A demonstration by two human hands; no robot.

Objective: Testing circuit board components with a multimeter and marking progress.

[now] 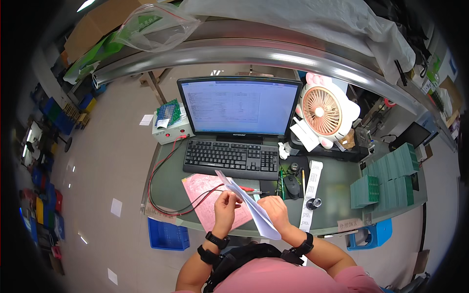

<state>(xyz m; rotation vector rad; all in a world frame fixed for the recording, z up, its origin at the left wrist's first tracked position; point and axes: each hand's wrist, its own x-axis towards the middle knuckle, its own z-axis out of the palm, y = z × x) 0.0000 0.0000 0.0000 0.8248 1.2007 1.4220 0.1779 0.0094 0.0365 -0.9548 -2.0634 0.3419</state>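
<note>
Centrally, a folded sheaf of white paper sheets [251, 205] is held between both hands just in front of the black computer keyboard [230, 157], which serves as the landmark for everything else. The left hand [225, 202] is closed on the sheaf's left edge, with the fingers pinched together on the paper; the right hand [273, 207] is closed on its lower right part, and the sheets slant from upper left to lower right between the two. A dark band is worn on each wrist.

Under the hands, directly in front of the keyboard, a pink printed form [205, 193] lies flat on the grey-green work table [337, 188]. Red and black wires [163, 180] loop across the form and run up to a small pale box with red buttons [168, 131], set to the left of the keyboard and behind it. Behind the keyboard a flat black monitor [239, 107] is lit with a pale document. To the right of the keyboard a black mouse [292, 185] is seen, and beside it a long white strip of printed labels [310, 193]. Farther right and behind — a pink cat-shaped desk fan [323, 111] stands upright. Stacks of green trays [388, 178] are piled well to the right of the keyboard.
</note>
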